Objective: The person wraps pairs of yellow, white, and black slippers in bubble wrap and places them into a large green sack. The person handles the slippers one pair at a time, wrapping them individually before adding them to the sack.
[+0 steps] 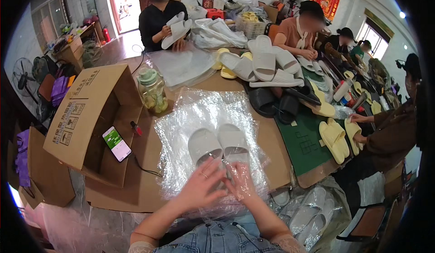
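Observation:
A pair of light grey slippers lies side by side in front of me, the left slipper point(205, 143) and the right slipper point(233, 136) with toes pointing away. They rest on a stack of clear plastic bags point(181, 121). My left hand point(204, 185), wearing a ring, is over the left slipper's heel end with its fingers spread. Beside it, my right hand point(241, 185) lies on the right slipper with fingers stretched forward. Shiny clear film seems to cover part of that hand. Both slippers' heels are mostly hidden by my hands.
An opened cardboard box point(84, 117) stands left, with a phone point(117, 143) against it. A glass jar point(152, 90) is behind. Piled grey slippers point(263, 62) and black slippers point(264, 102) stand back right. Bagged slippers point(312, 214) lie lower right. Co-workers handle slippers around the table.

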Tool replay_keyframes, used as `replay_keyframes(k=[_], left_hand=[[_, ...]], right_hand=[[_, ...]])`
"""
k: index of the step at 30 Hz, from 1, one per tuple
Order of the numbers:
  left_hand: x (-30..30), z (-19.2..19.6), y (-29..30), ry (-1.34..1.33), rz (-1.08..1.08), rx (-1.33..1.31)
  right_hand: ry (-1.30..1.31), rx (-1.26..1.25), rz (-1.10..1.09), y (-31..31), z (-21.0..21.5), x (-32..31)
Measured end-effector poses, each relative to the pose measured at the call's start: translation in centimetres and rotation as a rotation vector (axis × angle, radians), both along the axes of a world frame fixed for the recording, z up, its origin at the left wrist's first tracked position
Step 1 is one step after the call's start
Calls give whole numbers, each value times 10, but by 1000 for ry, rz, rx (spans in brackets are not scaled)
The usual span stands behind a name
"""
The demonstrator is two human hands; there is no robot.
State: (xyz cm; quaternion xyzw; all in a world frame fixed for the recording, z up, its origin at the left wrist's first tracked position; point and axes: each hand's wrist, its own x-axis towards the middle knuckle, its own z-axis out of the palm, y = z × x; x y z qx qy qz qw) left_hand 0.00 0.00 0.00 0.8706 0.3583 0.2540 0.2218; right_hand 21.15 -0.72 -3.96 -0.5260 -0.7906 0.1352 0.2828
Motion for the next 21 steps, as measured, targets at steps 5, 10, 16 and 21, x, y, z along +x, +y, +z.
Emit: replay_keyframes(k=[5, 10, 16, 21], left_hand=[[-9, -39, 41, 24, 374, 159], [-18, -54, 40, -111, 368, 133], [-25, -62, 44, -277, 320, 111], [-26, -59, 44, -278, 298, 110]], right_hand=[[404, -915, 538, -52, 86, 69], [615, -425, -115, -28, 91, 63], [-36, -206, -240, 57, 61, -1], [-97, -111, -331, 81, 14, -26]])
